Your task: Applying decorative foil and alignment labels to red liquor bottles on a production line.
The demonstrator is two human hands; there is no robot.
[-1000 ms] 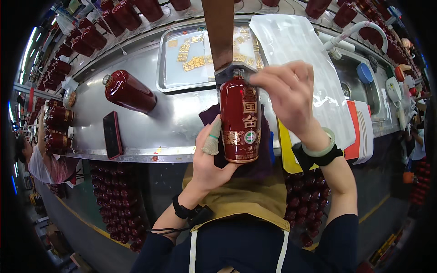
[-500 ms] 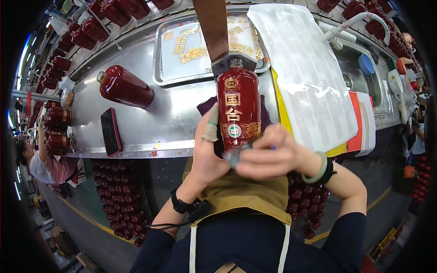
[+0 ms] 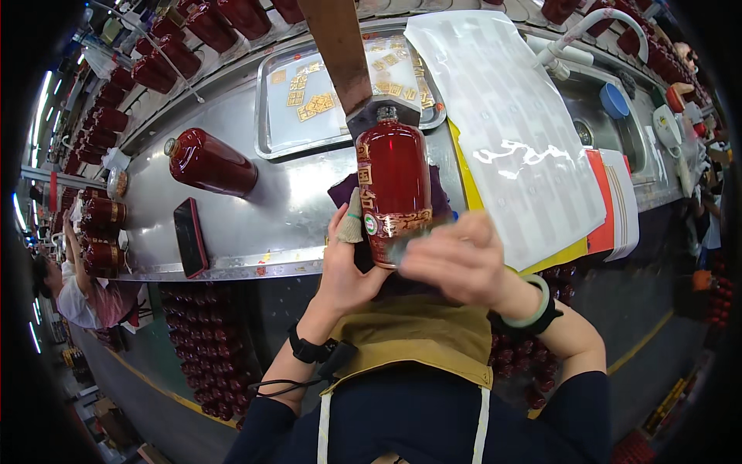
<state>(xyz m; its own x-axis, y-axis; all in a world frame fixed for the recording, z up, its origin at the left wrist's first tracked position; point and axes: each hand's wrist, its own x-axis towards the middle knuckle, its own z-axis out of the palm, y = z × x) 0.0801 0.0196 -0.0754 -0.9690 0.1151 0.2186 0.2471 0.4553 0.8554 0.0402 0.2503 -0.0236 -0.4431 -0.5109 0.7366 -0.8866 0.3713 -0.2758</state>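
A dark red glass bottle (image 3: 396,174) with gold lettering and a gold patterned band lies with its neck pointing away from me, against a brown metal stand. Under it is a dark purple cloth (image 3: 439,199). My left hand (image 3: 344,267) grips the bottle's lower left side, a knitted cover on one finger. At the bottle's lower right, my right hand (image 3: 460,259) is blurred by motion, its fingers bent together. A small greyish thing (image 3: 397,249) shows at its fingertips, too smeared to name.
Left on the metal worktop lie another red bottle (image 3: 212,162) and a phone (image 3: 190,238). A steel tray (image 3: 267,143) holds gold stickers. White translucent sheets (image 3: 510,147) lie at right, before a sink with a blue bowl (image 3: 614,100). A co-worker (image 3: 85,286) is at far left.
The bottle has turned about its length, so its gold lettering now faces left and plain red glass shows on top. My right hand has moved slightly beside it. The whole view has shifted a little.
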